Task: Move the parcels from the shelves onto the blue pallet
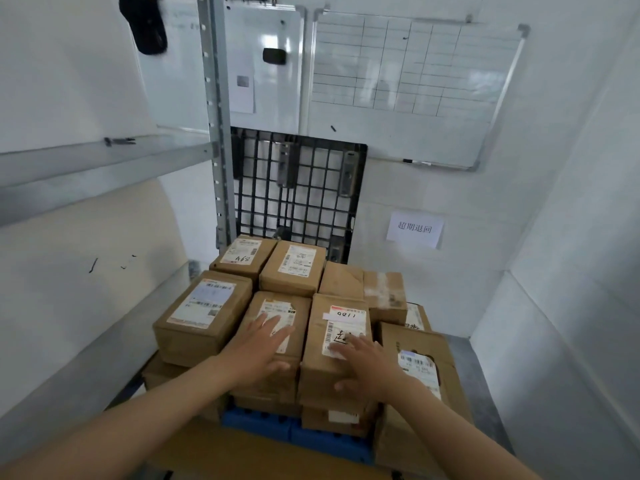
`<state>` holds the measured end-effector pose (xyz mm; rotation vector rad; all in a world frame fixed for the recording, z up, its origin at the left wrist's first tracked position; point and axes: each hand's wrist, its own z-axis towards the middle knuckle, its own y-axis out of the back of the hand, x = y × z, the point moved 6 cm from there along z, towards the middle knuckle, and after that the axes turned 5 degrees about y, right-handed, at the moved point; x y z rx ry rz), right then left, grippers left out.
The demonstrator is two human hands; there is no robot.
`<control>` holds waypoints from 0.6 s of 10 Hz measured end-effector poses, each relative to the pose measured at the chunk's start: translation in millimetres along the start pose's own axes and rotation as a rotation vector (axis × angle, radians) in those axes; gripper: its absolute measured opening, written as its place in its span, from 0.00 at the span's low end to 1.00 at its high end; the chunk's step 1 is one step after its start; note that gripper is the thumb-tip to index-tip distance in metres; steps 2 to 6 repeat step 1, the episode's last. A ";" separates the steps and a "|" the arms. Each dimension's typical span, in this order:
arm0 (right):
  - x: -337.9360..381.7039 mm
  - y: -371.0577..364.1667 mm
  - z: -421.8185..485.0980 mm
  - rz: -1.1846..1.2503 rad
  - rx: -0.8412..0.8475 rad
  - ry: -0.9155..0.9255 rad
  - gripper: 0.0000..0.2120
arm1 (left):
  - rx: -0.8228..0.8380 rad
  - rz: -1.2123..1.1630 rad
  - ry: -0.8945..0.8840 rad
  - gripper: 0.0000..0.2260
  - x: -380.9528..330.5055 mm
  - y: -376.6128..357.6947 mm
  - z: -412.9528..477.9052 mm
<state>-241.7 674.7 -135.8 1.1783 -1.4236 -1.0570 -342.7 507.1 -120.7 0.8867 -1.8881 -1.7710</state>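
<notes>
Several brown cardboard parcels with white labels are stacked on the blue pallet (258, 422), whose front edge shows below them. My left hand (261, 342) lies flat with straight fingers on top of a front-middle parcel (273, 308). My right hand (367, 362) rests with spread fingers on the neighbouring parcel marked "0811" (337, 322), its thumb over the front edge. Neither hand is curled around a parcel. A larger parcel with a barcode label (417, 355) sits lower at the right.
A grey metal shelf (104, 164) and its upright post (216, 133) stand at the left. A black plastic pallet (299, 188) leans against the back wall under two whiteboards (408, 81). White walls close in at the right. A flat cardboard sheet (242, 455) lies at the front.
</notes>
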 end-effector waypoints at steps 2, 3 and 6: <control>1.4 21.1 -2.1 -0.014 0.002 -0.026 0.36 | -0.029 0.039 -0.006 0.32 2.3 14.5 6.4; 1.4 21.1 -2.1 -0.014 0.002 -0.026 0.36 | -0.029 0.039 -0.006 0.32 2.3 14.5 6.4; 1.4 21.1 -2.1 -0.014 0.002 -0.026 0.36 | -0.029 0.039 -0.006 0.32 2.3 14.5 6.4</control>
